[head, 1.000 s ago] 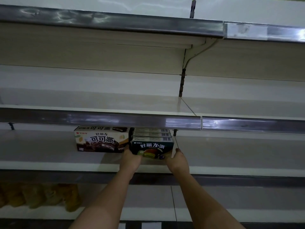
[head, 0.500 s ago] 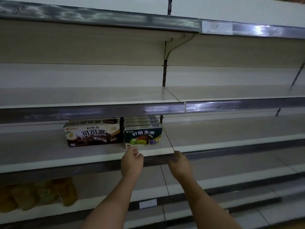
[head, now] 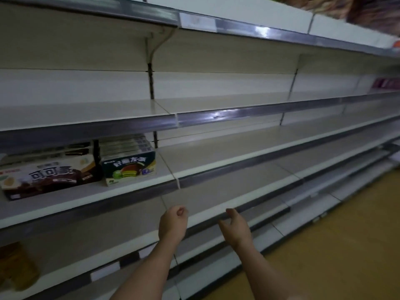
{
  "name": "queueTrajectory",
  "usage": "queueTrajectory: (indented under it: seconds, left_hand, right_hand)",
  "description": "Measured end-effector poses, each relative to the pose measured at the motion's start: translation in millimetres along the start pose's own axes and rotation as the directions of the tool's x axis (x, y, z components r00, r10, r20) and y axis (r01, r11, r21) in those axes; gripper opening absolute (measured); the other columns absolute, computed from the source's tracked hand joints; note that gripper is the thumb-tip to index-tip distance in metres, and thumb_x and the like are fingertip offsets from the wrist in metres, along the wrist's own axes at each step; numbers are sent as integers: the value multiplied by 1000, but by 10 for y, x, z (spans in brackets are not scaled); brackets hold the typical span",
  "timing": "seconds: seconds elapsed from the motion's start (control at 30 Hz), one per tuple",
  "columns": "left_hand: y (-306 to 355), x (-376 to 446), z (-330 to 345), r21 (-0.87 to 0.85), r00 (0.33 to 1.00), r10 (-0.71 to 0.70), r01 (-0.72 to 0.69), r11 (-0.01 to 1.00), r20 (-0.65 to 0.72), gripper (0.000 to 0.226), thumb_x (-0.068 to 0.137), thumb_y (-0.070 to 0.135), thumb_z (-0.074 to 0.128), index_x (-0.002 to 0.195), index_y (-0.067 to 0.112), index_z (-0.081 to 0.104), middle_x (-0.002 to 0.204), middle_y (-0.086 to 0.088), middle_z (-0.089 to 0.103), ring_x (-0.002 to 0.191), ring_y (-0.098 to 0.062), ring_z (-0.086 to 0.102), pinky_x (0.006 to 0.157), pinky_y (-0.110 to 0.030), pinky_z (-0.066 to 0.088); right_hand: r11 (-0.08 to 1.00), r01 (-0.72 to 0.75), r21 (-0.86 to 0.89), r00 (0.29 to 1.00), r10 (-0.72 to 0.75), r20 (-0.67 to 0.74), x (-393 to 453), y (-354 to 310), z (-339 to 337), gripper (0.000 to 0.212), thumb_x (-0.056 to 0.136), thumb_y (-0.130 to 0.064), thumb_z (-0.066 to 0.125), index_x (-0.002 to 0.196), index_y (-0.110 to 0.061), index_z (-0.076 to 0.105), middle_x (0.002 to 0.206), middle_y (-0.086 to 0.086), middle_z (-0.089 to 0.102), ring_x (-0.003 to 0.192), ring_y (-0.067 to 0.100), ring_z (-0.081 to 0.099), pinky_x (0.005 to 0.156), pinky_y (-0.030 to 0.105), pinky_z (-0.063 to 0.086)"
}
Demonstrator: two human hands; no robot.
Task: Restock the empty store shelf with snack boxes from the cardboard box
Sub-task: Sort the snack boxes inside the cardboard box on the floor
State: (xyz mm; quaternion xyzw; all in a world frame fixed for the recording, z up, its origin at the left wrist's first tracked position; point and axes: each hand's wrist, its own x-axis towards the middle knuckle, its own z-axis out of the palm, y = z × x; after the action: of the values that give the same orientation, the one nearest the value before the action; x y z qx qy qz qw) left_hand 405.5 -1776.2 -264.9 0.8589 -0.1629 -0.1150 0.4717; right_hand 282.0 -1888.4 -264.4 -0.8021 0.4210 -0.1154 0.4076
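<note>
**Hands off the shelf, boxes left standing**

Both hands have drawn back and down from the green box [head: 129,167] since the earlier frames, when they were at its front corners; the view has also swung to the right, so the boxes now sit at the left of the picture. The green box stands at the right end of its shelf board [head: 138,189], just left of the seam where the next board begins, with more boxes of the same kind lined up behind it. Just left of the green box, side by side with it, stands the wider brown box [head: 47,177], also with boxes behind it.

The left hand [head: 173,224] hangs below and to the right of the green box, well clear of it, fingers curled loosely inward around nothing. The right hand [head: 234,227] is further right of the green box at the same height, fingers relaxed and slightly bent, thumb raised, also holding nothing. Neither hand touches a shelf.

Far below the green box and to its left, on a lower shelf, lie blurred yellowish packets [head: 17,267]. Far to the right of the green box, a yellow-brown floor [head: 346,245] shows past the shelf ends
</note>
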Motion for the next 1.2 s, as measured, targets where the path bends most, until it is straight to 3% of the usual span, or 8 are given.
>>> queueTrajectory:
  seconds: [0.17,0.33,0.57,0.8,0.93,1.0,1.13,1.2]
  left_hand:
    - [225,-479,599,10,983,74,-77,997,170,19,98,25,46,96,18,64,103,-5,66,83,-18,53,70,-23,37]
    - [436,-1035,1137,-11,941,123,-126,992,314,17,97,28,49,105,20,62,102,1,64,83,-15,55,65,-23,41]
    - [656,-1893,1853,-11,853,207,-230,973,480,23,98,28,47,113,18,62,112,0,63,96,-16,57,79,-29,47]
    - [927,-2741,2589,-53,698,294,-345,937,652,28,98,28,48,119,15,61,113,-1,63,93,-12,53,82,-27,46]
    - [1066,-3092,2953,-27,642,253,-340,940,723,25,97,29,49,114,17,62,104,3,62,90,-14,54,78,-25,44]
    - [1126,-3208,3142,-26,618,240,-334,942,749,25,96,30,51,114,18,63,109,0,65,94,-18,58,82,-28,47]
    - [1283,-3368,3461,-45,554,254,-362,931,793,24,94,29,53,113,18,64,108,1,67,95,-17,61,84,-31,50]
    - [1344,-3400,3634,-55,523,258,-372,927,812,21,94,28,53,111,19,63,105,3,67,91,-15,62,85,-34,53]
  right_hand:
    - [995,-103,12,990,104,-95,-352,615,-519,51,96,-24,48,144,-14,34,137,7,50,121,22,51,95,32,44]
    - [967,-215,135,951,238,-196,-818,1246,-985,47,92,-16,53,138,-8,43,136,9,53,101,12,57,78,16,45]
    - [893,-428,137,838,449,-310,-1520,2066,-1623,49,91,-23,52,139,-17,43,138,4,52,118,20,54,84,24,41]
    - [810,-546,213,703,582,-408,-2178,2797,-2246,39,98,-29,42,136,-18,44,126,2,55,91,19,61,70,31,46]
    - [770,-585,254,632,629,-452,-2458,3109,-2502,45,98,-24,46,142,-18,38,137,1,50,97,17,60,78,31,51]
    - [758,-595,267,605,642,-471,-2540,3226,-2618,45,98,-25,47,142,-17,38,136,1,51,84,13,56,73,29,49]
    - [742,-594,312,565,660,-495,-2540,3416,-2816,43,96,-22,49,137,-16,42,114,1,59,76,13,57,71,29,48]
    - [738,-577,349,554,668,-497,-2468,3496,-2896,44,95,-20,49,138,-15,42,115,1,57,78,17,59,77,32,50]
